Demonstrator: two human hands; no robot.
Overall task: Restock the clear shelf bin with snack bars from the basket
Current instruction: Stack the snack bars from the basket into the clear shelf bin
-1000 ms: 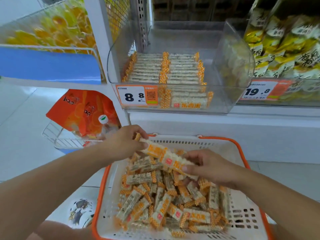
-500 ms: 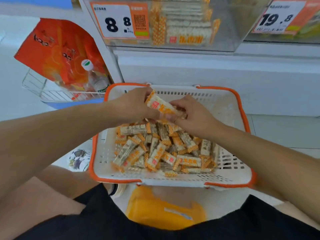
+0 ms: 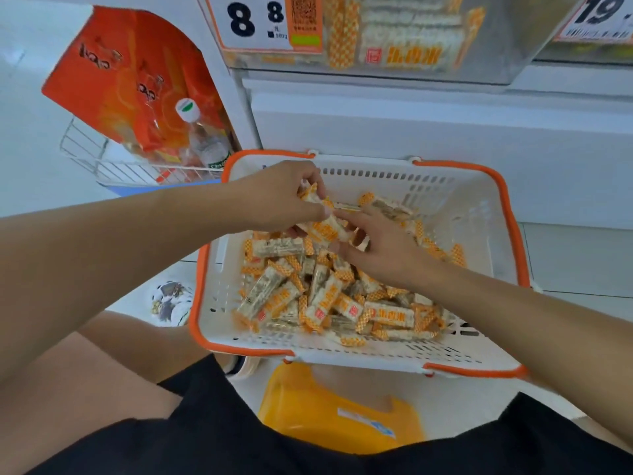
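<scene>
A white basket with an orange rim sits in front of me, holding several orange-and-white wrapped snack bars. My left hand grips a small stack of snack bars above the pile. My right hand meets it from the right, fingertips on the same stack and on bars beneath it. The clear shelf bin is at the top edge, with stacked bars behind its front wall and an orange price label reading 8.8.
A wire rack at left holds orange snack bags and a bottle. The white shelf base stands behind the basket. A yellow stool is under me between my knees. A second price tag shows top right.
My view has tilted down, so the bin slid to the top edge. Both hands with the held bars have dropped lower, closer to the pile in the basket.
</scene>
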